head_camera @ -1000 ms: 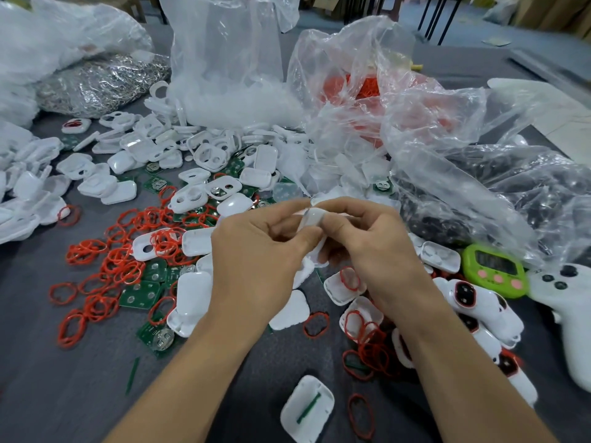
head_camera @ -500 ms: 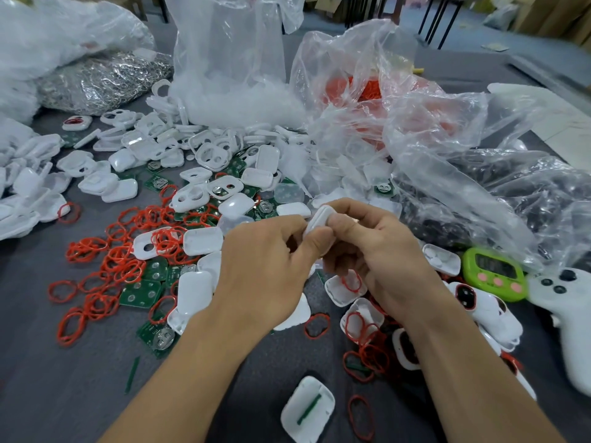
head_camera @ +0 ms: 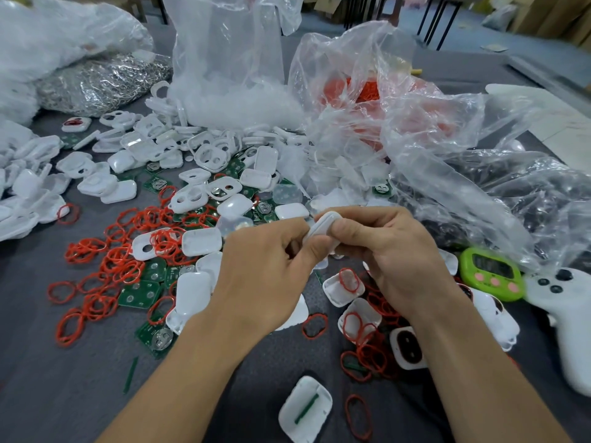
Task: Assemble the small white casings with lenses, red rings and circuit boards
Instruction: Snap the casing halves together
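While my left hand (head_camera: 265,276) and right hand (head_camera: 393,251) both pinch one white casing (head_camera: 321,227) at frame centre, red rings (head_camera: 105,273) litter the tabletop (head_camera: 64,394) lower left.

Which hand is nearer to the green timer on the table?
Right. The right hand is a little to the left of the green timer; the left hand is farther left, beyond the right one. Both grip one white casing.
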`<action>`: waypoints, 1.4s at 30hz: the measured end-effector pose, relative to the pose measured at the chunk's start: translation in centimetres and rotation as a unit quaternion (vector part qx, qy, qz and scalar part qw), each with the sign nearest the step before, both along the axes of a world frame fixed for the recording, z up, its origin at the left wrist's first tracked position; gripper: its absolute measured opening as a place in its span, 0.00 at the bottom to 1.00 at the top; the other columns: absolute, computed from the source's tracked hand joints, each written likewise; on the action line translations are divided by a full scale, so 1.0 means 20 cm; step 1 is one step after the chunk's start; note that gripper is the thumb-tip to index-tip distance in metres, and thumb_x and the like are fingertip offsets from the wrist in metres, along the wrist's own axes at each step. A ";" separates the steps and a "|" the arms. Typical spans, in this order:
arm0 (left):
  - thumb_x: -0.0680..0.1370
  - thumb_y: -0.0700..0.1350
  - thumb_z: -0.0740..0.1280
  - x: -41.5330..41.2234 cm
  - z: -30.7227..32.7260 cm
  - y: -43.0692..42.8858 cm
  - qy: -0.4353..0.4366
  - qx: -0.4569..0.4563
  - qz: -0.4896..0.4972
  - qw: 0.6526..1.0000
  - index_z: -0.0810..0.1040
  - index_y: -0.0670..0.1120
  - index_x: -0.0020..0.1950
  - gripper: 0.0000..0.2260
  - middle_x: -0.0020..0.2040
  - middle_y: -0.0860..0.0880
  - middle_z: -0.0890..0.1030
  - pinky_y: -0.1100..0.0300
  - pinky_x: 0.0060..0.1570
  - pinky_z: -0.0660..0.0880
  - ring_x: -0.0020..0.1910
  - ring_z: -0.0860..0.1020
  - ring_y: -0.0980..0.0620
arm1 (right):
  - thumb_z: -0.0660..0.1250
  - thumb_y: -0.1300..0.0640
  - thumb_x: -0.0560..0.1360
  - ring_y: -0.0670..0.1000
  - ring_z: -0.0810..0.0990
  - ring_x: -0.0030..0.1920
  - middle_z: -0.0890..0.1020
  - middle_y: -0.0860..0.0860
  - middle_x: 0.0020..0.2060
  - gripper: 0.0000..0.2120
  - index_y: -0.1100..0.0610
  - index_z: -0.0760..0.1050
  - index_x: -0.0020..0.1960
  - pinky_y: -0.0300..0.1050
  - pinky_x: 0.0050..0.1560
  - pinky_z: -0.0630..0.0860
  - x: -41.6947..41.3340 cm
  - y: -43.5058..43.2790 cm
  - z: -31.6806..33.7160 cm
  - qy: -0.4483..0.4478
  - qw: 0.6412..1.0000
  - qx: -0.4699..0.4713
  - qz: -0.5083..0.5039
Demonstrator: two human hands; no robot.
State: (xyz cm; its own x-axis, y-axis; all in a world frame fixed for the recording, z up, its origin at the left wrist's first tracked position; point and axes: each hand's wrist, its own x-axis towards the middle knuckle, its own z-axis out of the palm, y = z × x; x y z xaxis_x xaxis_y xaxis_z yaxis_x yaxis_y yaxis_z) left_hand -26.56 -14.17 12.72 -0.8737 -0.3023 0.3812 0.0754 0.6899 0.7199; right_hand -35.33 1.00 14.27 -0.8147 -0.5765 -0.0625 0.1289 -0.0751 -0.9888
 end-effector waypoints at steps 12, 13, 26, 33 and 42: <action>0.80 0.61 0.63 0.00 0.02 -0.03 -0.009 -0.056 -0.019 0.998 0.73 0.46 0.35 0.22 0.27 0.50 0.74 0.53 0.33 0.68 0.30 0.73 0.51 | 0.71 0.61 0.77 0.50 0.83 0.38 0.87 0.56 0.39 0.06 0.60 0.87 0.45 0.39 0.40 0.78 0.02 -0.02 0.01 0.112 0.994 0.004 0.005; 0.79 0.61 0.63 0.00 0.02 -0.02 -0.010 -0.054 -0.021 0.998 0.73 0.46 0.34 0.21 0.27 0.50 0.73 0.53 0.32 0.67 0.30 0.72 0.51 | 0.71 0.61 0.76 0.52 0.83 0.37 0.87 0.57 0.38 0.06 0.60 0.87 0.45 0.40 0.39 0.78 0.03 -0.02 0.01 0.111 0.994 0.005 -0.005; 0.80 0.58 0.62 -0.05 0.02 -0.01 -0.005 0.126 -0.025 0.992 0.69 0.38 0.34 0.26 0.28 0.55 0.64 0.58 0.31 0.59 0.30 0.63 0.57 | 0.71 0.56 0.70 0.57 0.88 0.45 0.88 0.60 0.47 0.13 0.57 0.86 0.53 0.47 0.43 0.84 -0.01 0.01 0.04 -0.053 0.998 -0.035 0.012; 0.74 0.59 0.71 -0.04 -0.01 -0.02 -0.050 0.172 -0.053 0.982 0.76 0.45 0.33 0.19 0.26 0.54 0.68 0.61 0.29 0.61 0.27 0.65 0.57 | 0.69 0.70 0.77 0.57 0.88 0.38 0.88 0.60 0.41 0.08 0.61 0.85 0.49 0.46 0.38 0.84 0.01 -0.02 0.01 -0.024 0.997 0.007 -0.070; 0.75 0.53 0.70 -0.05 0.00 -0.01 -0.055 0.144 -0.055 0.986 0.84 0.44 0.39 0.13 0.31 0.40 0.77 0.56 0.28 0.68 0.27 0.70 0.49 | 0.71 0.69 0.76 0.61 0.88 0.41 0.88 0.61 0.40 0.07 0.61 0.86 0.50 0.54 0.44 0.86 0.04 -0.07 -0.02 -0.012 0.993 0.012 -0.113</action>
